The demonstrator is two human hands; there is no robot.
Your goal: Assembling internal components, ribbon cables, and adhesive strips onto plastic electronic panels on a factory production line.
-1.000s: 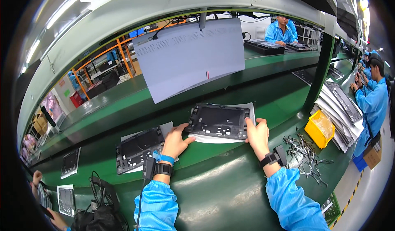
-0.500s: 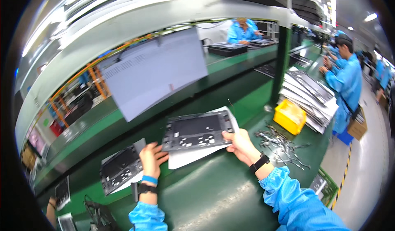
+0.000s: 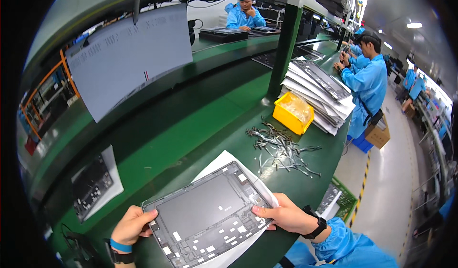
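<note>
A dark grey tablet housing point(image 3: 195, 203), dotted with small white pads, is held tilted in front of me above the green bench. My left hand point(image 3: 131, 227) grips its left edge, thumb on top. At the opposite edge my right hand point(image 3: 288, 215) pinches the housing, with a white sheet point(image 3: 220, 160) lying beneath it. The fingers under the housing are mostly hidden. On the bench to the left rests a second dark housing point(image 3: 91, 187) on its own white sheet.
Beyond my right hand lie a tangled pile of thin dark and silvery strips point(image 3: 281, 149) and a yellow bin point(image 3: 288, 125) with clear plastic inside. Behind them are stacked white sheets point(image 3: 315, 108) beside a green post point(image 3: 285, 53). Co-workers point(image 3: 365, 75) in blue stand further right.
The held housing has come closer to me, with its sheet. My left hand, earlier open beside its left edge, now grips it. The view has shifted to the right.
</note>
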